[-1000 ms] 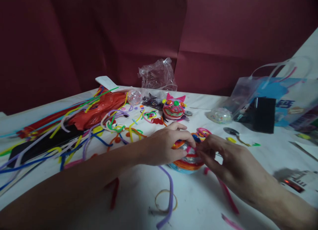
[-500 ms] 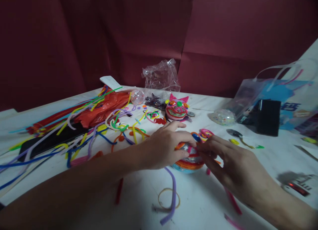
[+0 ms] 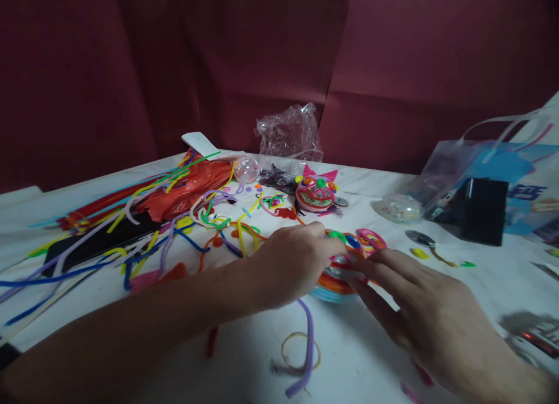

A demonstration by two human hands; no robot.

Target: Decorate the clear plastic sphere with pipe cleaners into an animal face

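Note:
A round craft face [image 3: 335, 289] wrapped in orange, blue and pink fuzzy strips lies on the white table. My left hand [image 3: 294, 261] presses on its left and top side, fingers bent together over it. From the right, my right hand [image 3: 419, 293] touches the face with its fingertips, the fingers wrapped against its edge. Green and blue discs and a pink loop [image 3: 372, 240] show at its top. Behind it stands a finished-looking cat face [image 3: 315, 191] with pink ears.
Many fuzzy sticks [image 3: 166, 241] and a red bag [image 3: 192, 188] spread over the left. Clear domes [image 3: 400, 208], a black phone-like slab [image 3: 484, 212] and a blue bag [image 3: 528, 188] stand right. A purple strip [image 3: 308, 351] and rubber band [image 3: 285, 353] lie in front.
The view has shifted slightly, so things sit a little further right. My left fingers have drawn together over the craft face, uncovering a green disc. My right hand has flattened slightly over its right side.

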